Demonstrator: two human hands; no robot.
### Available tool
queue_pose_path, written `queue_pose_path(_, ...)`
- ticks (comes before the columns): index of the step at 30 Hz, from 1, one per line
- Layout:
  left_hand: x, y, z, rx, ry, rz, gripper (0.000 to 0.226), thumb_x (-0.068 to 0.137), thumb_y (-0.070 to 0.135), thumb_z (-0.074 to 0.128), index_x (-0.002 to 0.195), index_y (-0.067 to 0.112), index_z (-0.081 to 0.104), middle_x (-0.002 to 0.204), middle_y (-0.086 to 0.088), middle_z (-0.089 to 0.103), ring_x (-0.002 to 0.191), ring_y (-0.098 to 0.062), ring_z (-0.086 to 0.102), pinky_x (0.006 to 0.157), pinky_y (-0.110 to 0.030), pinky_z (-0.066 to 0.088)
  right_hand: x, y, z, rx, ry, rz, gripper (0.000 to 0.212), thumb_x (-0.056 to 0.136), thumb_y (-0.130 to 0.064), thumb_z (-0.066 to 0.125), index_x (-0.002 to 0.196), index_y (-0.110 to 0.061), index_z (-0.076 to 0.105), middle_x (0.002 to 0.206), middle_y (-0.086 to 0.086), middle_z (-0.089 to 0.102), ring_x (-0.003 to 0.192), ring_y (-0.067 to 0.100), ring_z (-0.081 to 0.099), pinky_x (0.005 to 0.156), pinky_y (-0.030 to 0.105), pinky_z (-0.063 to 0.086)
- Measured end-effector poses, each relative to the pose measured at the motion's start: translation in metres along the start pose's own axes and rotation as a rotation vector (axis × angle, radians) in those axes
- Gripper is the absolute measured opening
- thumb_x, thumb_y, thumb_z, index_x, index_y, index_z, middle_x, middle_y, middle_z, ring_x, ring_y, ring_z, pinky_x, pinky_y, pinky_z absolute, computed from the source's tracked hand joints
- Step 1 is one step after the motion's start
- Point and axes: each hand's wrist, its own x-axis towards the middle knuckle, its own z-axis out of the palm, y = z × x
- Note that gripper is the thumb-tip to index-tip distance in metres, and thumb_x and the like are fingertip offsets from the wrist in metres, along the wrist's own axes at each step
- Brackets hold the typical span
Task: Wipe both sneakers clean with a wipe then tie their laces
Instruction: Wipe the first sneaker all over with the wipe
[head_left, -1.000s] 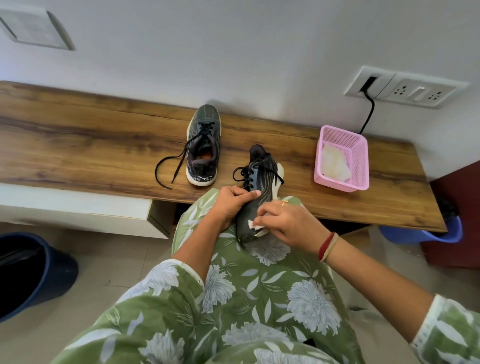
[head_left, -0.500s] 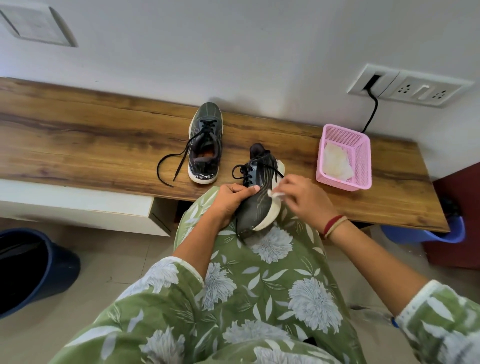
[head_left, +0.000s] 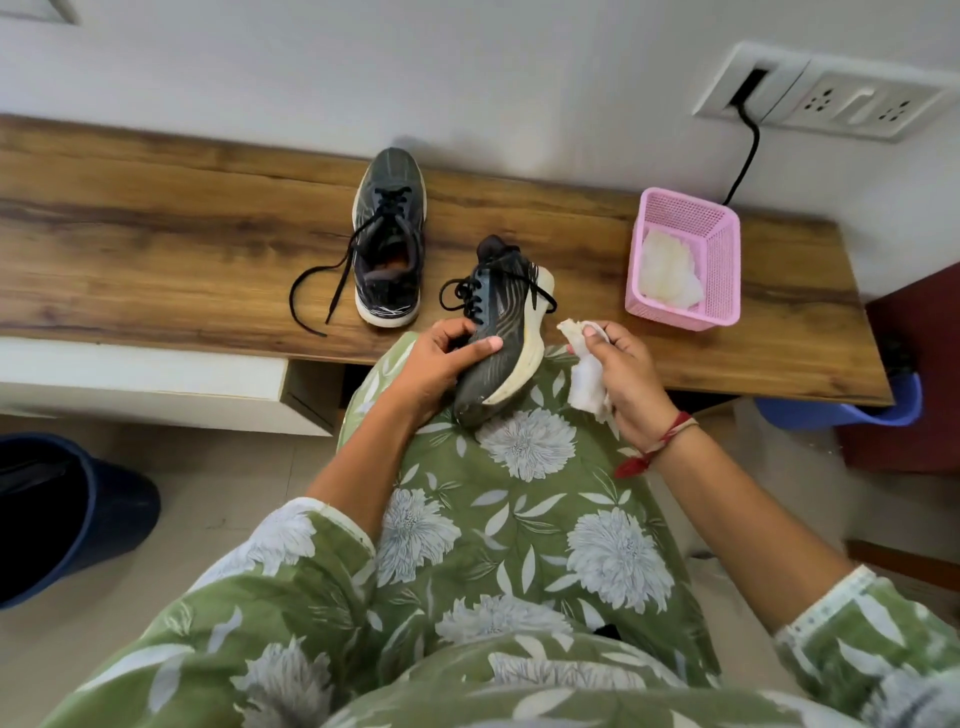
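A dark sneaker with a white sole (head_left: 501, 332) lies tilted on its side across my knee, toe toward me, laces loose. My left hand (head_left: 441, 361) grips its upper, thumb across the side. My right hand (head_left: 626, 376) holds a crumpled white wipe (head_left: 584, 364) just to the right of the sole, a small gap between them. The second dark sneaker (head_left: 388, 239) stands upright on the wooden bench (head_left: 156, 249), its black laces untied and trailing to the left.
A pink mesh basket (head_left: 719, 270) with more white wipes sits on the bench's right end. A black cable hangs from the wall socket (head_left: 826, 91) behind it. A dark blue bin (head_left: 78, 514) stands on the floor at left, a blue tub (head_left: 852, 410) under the bench's right end.
My right hand wiped along the held sneaker's side from toe toward heel, then lifted off to the right with the wipe. My left hand kept its hold.
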Motion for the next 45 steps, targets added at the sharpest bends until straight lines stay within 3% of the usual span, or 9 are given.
queue_pose_path(3, -0.006, -0.005, -0.005, 0.096, -0.119, -0.024, 0.068, 0.054, 0.042, 0.089, 0.112, 0.021, 0.06, 0.133, -0.021, 0.047, 0.12, -0.033, 0.052, 0.1, -0.043, 0.046, -0.002, 0.0, 0.006, 0.1, 0.021, 0.053, 0.018, 0.097, -0.016, 0.046, 0.091, -0.017, 0.062, 0.073, -0.005, 0.068, 0.064, 0.005, 0.061, 0.059, 0.019, 0.048)
queue_pose_path(7, -0.014, -0.001, -0.01, 0.004, -0.285, -0.048, 0.089, 0.054, 0.018, 0.079, 0.133, 0.01, 0.038, 0.126, -0.01, 0.056, 0.106, -0.015, 0.063, 0.083, -0.025, 0.052, -0.006, -0.004, 0.012, 0.095, -0.01, 0.047, 0.016, 0.097, -0.016, 0.047, 0.091, -0.016, 0.062, 0.086, 0.006, 0.064, 0.075, 0.014, 0.058, 0.064, 0.024, 0.048)
queue_pose_path(10, -0.016, -0.003, -0.012, 0.134, -0.342, -0.055, 0.109, 0.054, 0.022, 0.082, 0.145, 0.01, 0.023, 0.142, -0.006, 0.044, 0.124, -0.013, 0.051, 0.101, -0.028, 0.045, -0.008, -0.011, 0.015, 0.118, -0.045, 0.045, 0.016, 0.097, -0.015, 0.046, 0.092, -0.015, 0.061, 0.086, 0.01, 0.062, 0.068, 0.013, 0.058, 0.055, 0.022, 0.05)
queue_pose_path(15, -0.033, 0.003, 0.001, 0.198, -0.349, 0.014, 0.11, 0.059, 0.015, 0.084, 0.145, 0.027, 0.017, 0.144, 0.012, 0.036, 0.128, 0.0, 0.042, 0.104, -0.02, 0.04, -0.012, -0.03, 0.015, 0.187, -0.026, 0.04, 0.018, 0.096, -0.013, 0.046, 0.089, -0.016, 0.062, 0.082, 0.003, 0.065, 0.07, 0.011, 0.06, 0.067, 0.026, 0.049)
queue_pose_path(19, -0.042, 0.026, 0.008, 0.303, -0.38, 0.202, 0.127, 0.047, 0.041, 0.091, 0.144, 0.031, 0.009, 0.14, 0.03, 0.026, 0.132, 0.015, 0.027, 0.107, -0.01, 0.026, -0.016, -0.05, 0.009, 0.363, 0.008, 0.103, 0.017, 0.096, -0.011, 0.044, 0.095, -0.014, 0.061, 0.079, 0.002, 0.064, 0.067, 0.011, 0.059, 0.066, 0.028, 0.05)
queue_pose_path(24, -0.049, 0.053, 0.006, 0.442, -0.4, 0.391, 0.144, 0.047, 0.056, 0.085, 0.152, 0.01, -0.002, 0.158, 0.005, 0.007, 0.144, 0.002, 0.008, 0.116, -0.017, 0.01, -0.023, -0.068, -0.005, 0.511, 0.002, 0.128, 0.018, 0.097, -0.011, 0.042, 0.1, -0.015, 0.059, 0.073, -0.003, 0.068, 0.063, 0.005, 0.061, 0.05, 0.019, 0.049)
queue_pose_path(31, -0.042, 0.065, -0.001, 0.468, -0.489, 0.441, 0.135, 0.045, 0.055, 0.089, 0.146, 0.007, 0.013, 0.155, -0.01, 0.018, 0.146, -0.021, 0.017, 0.119, -0.047, 0.015, -0.028, -0.072, -0.01, 0.564, -0.009, 0.162, 0.019, 0.096, -0.012, 0.041, 0.104, -0.016, 0.059, 0.07, -0.005, 0.069, 0.061, 0.003, 0.062, 0.055, 0.02, 0.049)
queue_pose_path(39, 0.0, 0.076, -0.006, 0.026, -0.45, 0.151, 0.09, 0.063, 0.089, 0.044, 0.107, 0.011, 0.056, 0.094, -0.004, 0.064, 0.083, -0.014, 0.061, 0.076, -0.025, 0.048, -0.026, -0.055, -0.005, 0.586, -0.027, 0.197, 0.021, 0.097, -0.01, 0.04, 0.099, -0.013, 0.06, 0.075, 0.0, 0.068, 0.064, 0.008, 0.061, 0.054, 0.021, 0.053)
queue_pose_path(45, 0.039, 0.072, -0.003, 0.263, -0.401, 0.09, 0.071, 0.095, 0.056, 0.025, 0.108, -0.007, 0.053, 0.107, -0.017, 0.055, 0.097, -0.025, 0.051, 0.089, -0.029, 0.041, -0.012, -0.043, 0.0, 0.431, 0.049, 0.176, 0.016, 0.096, -0.013, 0.045, 0.098, -0.013, 0.06, 0.085, 0.005, 0.063, 0.068, 0.013, 0.057, 0.056, 0.025, 0.051)
